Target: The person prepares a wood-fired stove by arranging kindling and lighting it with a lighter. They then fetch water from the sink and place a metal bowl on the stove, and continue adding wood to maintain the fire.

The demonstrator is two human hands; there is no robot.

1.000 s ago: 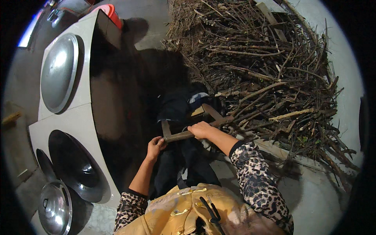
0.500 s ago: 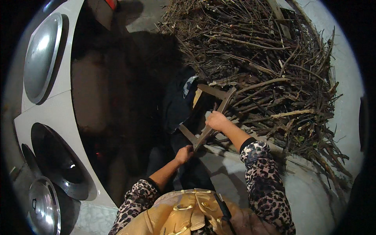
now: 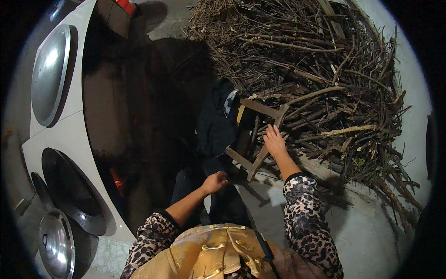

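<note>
A small wooden stool frame (image 3: 267, 146), with two rails running left, stands tilted between my legs and a woodpile. Dark cloth (image 3: 217, 123) with a patterned edge hangs over its left side, hiding the rest. My right hand (image 3: 276, 141) rests on the frame's long bar, fingers stretched out and not wrapped round it. Left of the bar's lower end, my left hand (image 3: 215, 182) is apart from the wood, its fingers curled in with nothing visible in them.
A heap of dry sticks (image 3: 302, 69) fills the far right. On the left, a pale-topped stove (image 3: 60, 135) holds a domed metal lid (image 3: 51, 74) and a dark wok (image 3: 72, 190). Another shiny lid (image 3: 58, 244) leans nearer. Orange fire glow (image 3: 118, 181) shows in the stove's dark side.
My left hand has let go of the frame's lower end and drawn slightly left. My right hand has loosened its grip, fingers straightening, as the frame shifted a little right. The fire glow is brighter.
</note>
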